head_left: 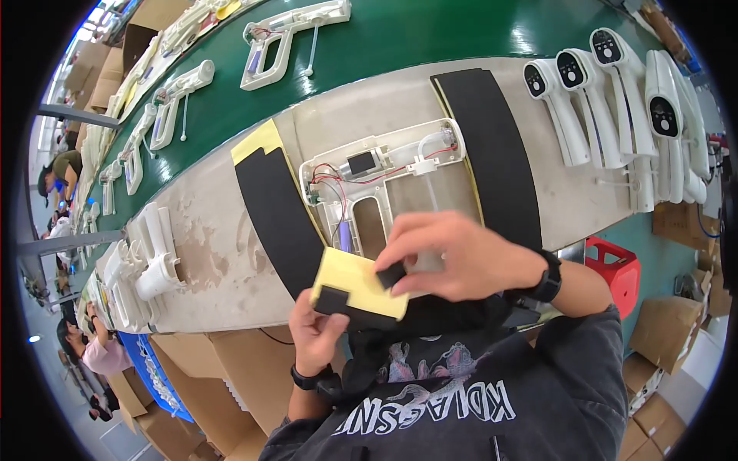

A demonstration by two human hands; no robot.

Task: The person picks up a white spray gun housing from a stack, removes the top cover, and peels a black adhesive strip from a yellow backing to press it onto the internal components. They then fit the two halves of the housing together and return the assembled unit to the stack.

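My left hand [315,342] grips a small yellow backing sheet [350,275] that carries black foam pieces along its near edge. Over its right end is my right hand [461,257], with a small black foam block [391,275] pinched between thumb and fingers. Just beyond both hands lies an open white handheld-device shell [400,163], showing red wires, a dark square part and a purple cylinder [345,237] in the handle. Flanking the shell are two large black foam sheets on yellow backing, the left sheet [277,211] and the right sheet [500,154].
A green conveyor belt [415,34] runs behind the worktable, carrying several open white shells. White devices with black panels [573,69] stand at the right. More white shells [157,253] lie at the left. Cardboard boxes [238,369] and a red stool [615,273] flank me; people work far left.
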